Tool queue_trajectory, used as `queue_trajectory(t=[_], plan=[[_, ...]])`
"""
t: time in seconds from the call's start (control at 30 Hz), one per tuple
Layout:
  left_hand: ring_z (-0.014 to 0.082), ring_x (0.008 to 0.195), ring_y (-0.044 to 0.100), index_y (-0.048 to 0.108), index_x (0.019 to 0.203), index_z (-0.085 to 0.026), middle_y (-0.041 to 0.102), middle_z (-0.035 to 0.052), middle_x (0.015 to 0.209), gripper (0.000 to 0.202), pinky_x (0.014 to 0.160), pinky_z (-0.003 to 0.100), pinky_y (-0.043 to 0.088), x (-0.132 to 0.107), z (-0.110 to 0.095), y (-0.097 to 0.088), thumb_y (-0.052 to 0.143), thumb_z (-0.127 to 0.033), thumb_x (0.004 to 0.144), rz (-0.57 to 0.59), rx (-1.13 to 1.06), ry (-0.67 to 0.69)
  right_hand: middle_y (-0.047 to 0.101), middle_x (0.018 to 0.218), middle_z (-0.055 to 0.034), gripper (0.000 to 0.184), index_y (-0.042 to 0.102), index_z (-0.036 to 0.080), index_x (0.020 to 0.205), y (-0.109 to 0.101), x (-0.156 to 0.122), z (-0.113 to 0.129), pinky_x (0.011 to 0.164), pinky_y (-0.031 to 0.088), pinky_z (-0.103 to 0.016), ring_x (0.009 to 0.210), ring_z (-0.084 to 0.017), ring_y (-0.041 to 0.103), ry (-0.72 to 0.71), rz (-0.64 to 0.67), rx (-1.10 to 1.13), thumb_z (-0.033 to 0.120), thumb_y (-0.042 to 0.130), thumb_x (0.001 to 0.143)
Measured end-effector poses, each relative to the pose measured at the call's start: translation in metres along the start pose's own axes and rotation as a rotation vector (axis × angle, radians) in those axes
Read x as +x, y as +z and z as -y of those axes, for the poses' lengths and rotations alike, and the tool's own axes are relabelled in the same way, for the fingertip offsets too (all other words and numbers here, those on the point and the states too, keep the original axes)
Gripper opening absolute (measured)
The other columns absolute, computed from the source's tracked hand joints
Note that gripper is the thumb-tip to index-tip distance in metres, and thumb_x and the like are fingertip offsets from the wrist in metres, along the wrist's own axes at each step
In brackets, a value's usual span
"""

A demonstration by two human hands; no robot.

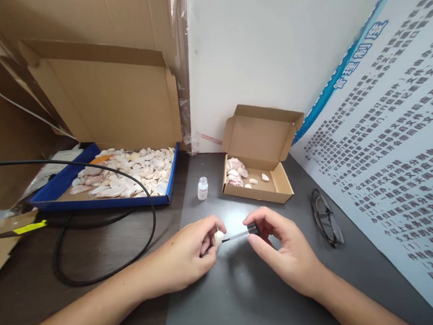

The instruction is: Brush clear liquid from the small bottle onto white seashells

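Between the thumb and fingers of my left hand (195, 256) is a small white seashell (218, 238), held above the grey mat. My right hand (282, 248) grips the black cap of a brush applicator (252, 229). The applicator's thin stem points left, and its dark tip meets or nearly meets the shell's right side. Beyond my hands, a small clear glass bottle (203, 189) with a printed label stands upright. Part of the shell is covered by my left fingers.
At the left, a blue-sided box (158, 198) holds many shells, and a black cable (152, 209) loops in front. A small open cardboard box (258, 195) with several shells stands behind my hands. Eyeglasses (327, 218) lie at right, beside a printed poster (390, 140).
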State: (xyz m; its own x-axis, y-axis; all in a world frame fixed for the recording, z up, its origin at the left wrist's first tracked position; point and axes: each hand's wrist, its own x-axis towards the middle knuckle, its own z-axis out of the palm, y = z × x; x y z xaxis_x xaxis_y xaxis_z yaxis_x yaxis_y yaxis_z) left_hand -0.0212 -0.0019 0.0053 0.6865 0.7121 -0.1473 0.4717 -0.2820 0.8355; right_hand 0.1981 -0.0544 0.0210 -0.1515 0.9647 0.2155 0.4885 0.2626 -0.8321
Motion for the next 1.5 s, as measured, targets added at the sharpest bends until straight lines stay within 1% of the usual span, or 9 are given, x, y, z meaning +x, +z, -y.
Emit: queue_trajectory(t=[0.2,0.3,0.4,0.6,0.9,1.03,1.2,1.4,1.5], plan=[[0.011,0.07,0.038,0.049,0.108,-0.019,0.044,-0.0055,0.08,0.022,0.064,0.023,0.035,0.0039,0.0004,0.0034,0.056,-0.023,0.087,-0.015,-0.455,-0.014,0.053,0.072,0.0025,0.012,0.062,0.021,0.097,0.0005,0.0,0.0,0.051,0.044,-0.021,0.061,-0.013,0.051,-0.036,-0.049,0.023,0.019,0.058,0.086],[0.0095,0.069,0.038,0.048,0.095,-0.018,0.045,-0.0059,0.078,0.019,0.062,0.021,0.032,0.006,0.0013,0.0036,0.061,-0.024,0.084,0.022,-0.623,-0.056,0.052,0.072,0.0035,0.013,0.062,0.022,0.098,0.0004,0.0007,-0.0001,0.051,0.045,-0.021,0.06,-0.012,0.052,-0.062,-0.078,0.032,0.018,0.059,0.086],[0.0081,0.065,0.037,0.046,0.084,-0.018,0.046,-0.0069,0.073,0.02,0.059,0.02,0.028,0.0062,-0.0006,0.0004,0.065,-0.023,0.08,0.058,-0.696,-0.102,0.052,0.072,0.0037,0.013,0.061,0.023,0.098,0.0003,0.0011,-0.0002,0.052,0.046,-0.021,0.06,-0.012,0.052,-0.08,-0.098,0.026,0.018,0.059,0.086],[0.0077,0.061,0.042,0.048,0.082,-0.018,0.048,-0.0071,0.068,0.021,0.059,0.021,0.033,0.0042,-0.0033,-0.0048,0.069,-0.022,0.078,0.09,-0.794,-0.147,0.052,0.072,0.0035,0.013,0.061,0.022,0.098,0.0005,0.0006,0.0005,0.052,0.047,-0.021,0.06,-0.012,0.053,-0.087,-0.108,0.025,0.017,0.058,0.087],[0.0073,0.055,0.04,0.048,0.083,-0.018,0.047,-0.0068,0.061,0.018,0.054,0.021,0.03,0.0035,0.0008,-0.0041,0.066,-0.023,0.082,0.137,-0.858,-0.199,0.052,0.07,0.0034,0.013,0.062,0.021,0.097,0.0013,0.0014,0.0021,0.05,0.048,-0.021,0.058,-0.012,0.053,-0.086,-0.122,0.029,0.017,0.059,0.086],[0.0071,0.058,0.042,0.048,0.085,-0.017,0.052,-0.0039,0.069,0.015,0.055,0.021,0.029,0.0027,0.0,-0.0055,0.061,-0.024,0.084,0.125,-0.91,-0.213,0.053,0.071,0.0028,0.013,0.062,0.022,0.098,0.0011,0.0002,0.0019,0.051,0.048,-0.022,0.059,-0.013,0.053,-0.077,-0.116,0.035,0.017,0.059,0.086],[0.0087,0.059,0.049,0.044,0.086,-0.019,0.062,0.0004,0.073,0.02,0.059,0.024,0.035,0.0022,0.0034,-0.0037,0.056,-0.033,0.092,0.161,-0.818,-0.199,0.053,0.071,0.0024,0.012,0.062,0.022,0.098,0.0009,0.0003,0.0016,0.051,0.048,-0.023,0.059,-0.013,0.054,-0.072,-0.118,0.031,0.019,0.059,0.086],[0.0126,0.069,0.061,0.045,0.088,-0.019,0.059,-0.0011,0.081,0.025,0.059,0.024,0.041,0.0032,0.0048,-0.0019,0.058,-0.039,0.093,0.17,-0.843,-0.172,0.053,0.073,0.0018,0.013,0.061,0.022,0.099,0.0013,0.0012,0.0001,0.052,0.049,-0.023,0.061,-0.013,0.054,-0.07,-0.104,0.037,0.019,0.059,0.087],[0.0109,0.065,0.059,0.045,0.091,-0.019,0.059,-0.0019,0.081,0.03,0.058,0.024,0.042,0.0029,0.003,-0.0027,0.058,-0.045,0.093,0.175,-0.815,-0.184,0.052,0.072,0.002,0.013,0.061,0.022,0.099,0.0015,0.0009,-0.0004,0.051,0.048,-0.023,0.06,-0.013,0.053,-0.064,-0.102,0.04,0.018,0.059,0.087]])
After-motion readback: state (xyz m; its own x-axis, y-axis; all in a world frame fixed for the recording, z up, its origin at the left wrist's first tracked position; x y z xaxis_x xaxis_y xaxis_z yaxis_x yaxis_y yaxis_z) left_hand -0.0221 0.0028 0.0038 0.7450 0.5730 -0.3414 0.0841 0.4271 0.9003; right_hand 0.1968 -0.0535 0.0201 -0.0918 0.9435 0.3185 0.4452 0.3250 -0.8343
